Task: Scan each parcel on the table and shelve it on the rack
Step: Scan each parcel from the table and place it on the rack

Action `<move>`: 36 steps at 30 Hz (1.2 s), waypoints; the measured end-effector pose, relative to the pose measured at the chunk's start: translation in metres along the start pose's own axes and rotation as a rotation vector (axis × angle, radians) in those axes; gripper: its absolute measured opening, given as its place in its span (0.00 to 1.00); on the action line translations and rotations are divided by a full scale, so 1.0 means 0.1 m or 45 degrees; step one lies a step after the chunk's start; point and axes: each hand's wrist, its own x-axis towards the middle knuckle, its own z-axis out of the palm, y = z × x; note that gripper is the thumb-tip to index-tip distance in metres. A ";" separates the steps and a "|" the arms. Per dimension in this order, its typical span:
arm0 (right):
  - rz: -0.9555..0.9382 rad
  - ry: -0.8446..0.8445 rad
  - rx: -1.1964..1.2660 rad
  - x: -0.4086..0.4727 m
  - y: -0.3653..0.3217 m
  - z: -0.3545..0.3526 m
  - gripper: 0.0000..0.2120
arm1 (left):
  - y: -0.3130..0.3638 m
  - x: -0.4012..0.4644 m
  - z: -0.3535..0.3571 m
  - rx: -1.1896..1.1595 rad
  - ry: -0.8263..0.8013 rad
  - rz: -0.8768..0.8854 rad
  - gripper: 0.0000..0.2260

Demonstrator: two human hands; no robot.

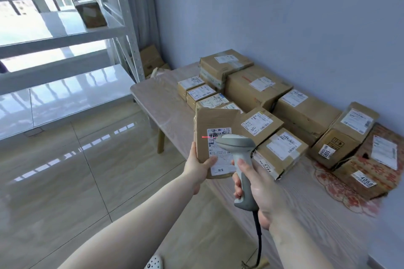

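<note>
Grey plastic barcode scanner [237, 155], corded, is clamped in the right hand [260, 190]; the left hand [197, 168] clasps a creased cardboard parcel [215, 137] upright above the pale wood-grain surface [161, 102]. Beyond, taped boxes [306, 113], a glossy white rack [65, 50], lilac wall [284, 6].

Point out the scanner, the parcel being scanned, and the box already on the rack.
scanner [237, 145], head view, on its grey head.
held parcel [213, 120], head view, on bare cardboard above the label.
box on the rack [90, 12], head view, on its front face.
</note>
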 end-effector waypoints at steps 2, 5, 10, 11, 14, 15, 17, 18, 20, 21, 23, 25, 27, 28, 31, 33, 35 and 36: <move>-0.010 0.003 0.007 0.02 0.00 -0.01 0.16 | 0.01 0.02 0.01 -0.016 -0.001 -0.002 0.24; 0.001 0.006 0.032 0.05 -0.02 -0.02 0.15 | 0.02 0.05 0.02 -0.018 0.002 -0.009 0.25; 0.025 -0.006 0.088 0.12 -0.02 -0.01 0.18 | 0.07 0.08 -0.07 -0.002 0.035 -0.010 0.28; 0.030 -0.005 0.094 0.14 -0.01 0.00 0.17 | 0.09 0.08 -0.12 -0.006 0.043 -0.011 0.28; 0.068 -0.038 0.134 0.21 0.02 0.07 0.14 | 0.12 0.07 -0.33 -0.034 0.107 -0.010 0.27; 0.085 -0.058 0.134 0.25 0.03 0.11 0.14 | 0.14 0.06 -0.43 -0.045 0.147 -0.017 0.27; 0.126 -0.093 0.099 0.35 0.06 0.23 0.15 | 0.18 0.02 -0.68 -0.054 0.229 -0.035 0.25; 0.146 -0.111 0.070 0.40 0.07 0.30 0.16 | 0.20 0.01 -0.82 -0.052 0.262 -0.044 0.23; 0.172 -0.134 0.014 0.51 0.11 0.48 0.19 | 0.25 0.02 -1.13 -0.056 0.313 -0.070 0.19; 0.180 -0.136 -0.008 0.58 0.13 0.58 0.19 | 0.29 0.02 -1.29 -0.065 0.331 -0.088 0.18; 0.188 -0.135 -0.054 0.70 0.16 0.81 0.20 | 0.36 0.05 -1.63 -0.084 0.353 -0.125 0.17; 0.173 -0.133 -0.112 0.84 0.19 1.08 0.18 | 0.46 0.10 -1.97 -0.092 0.367 -0.130 0.16; 0.175 -0.113 -0.151 0.98 0.21 1.40 0.15 | 0.57 0.14 -2.30 -0.106 0.381 -0.138 0.17; 0.178 -0.101 -0.162 1.04 0.21 1.55 0.13 | 0.63 0.16 -2.46 -0.107 0.385 -0.139 0.17; 0.178 -0.092 -0.188 1.24 0.25 2.04 0.12 | 0.82 0.24 -2.97 -0.100 0.403 -0.147 0.17; 0.167 -0.103 -0.196 1.37 0.27 2.36 0.10 | 0.96 0.29 -3.30 -0.096 0.413 -0.141 0.17; 0.147 -0.118 -0.218 1.50 0.28 2.66 0.10 | 1.08 0.35 -3.62 -0.098 0.424 -0.139 0.17; 0.141 -0.133 -0.226 1.56 0.28 2.80 0.09 | 1.13 0.38 -3.76 -0.100 0.434 -0.142 0.17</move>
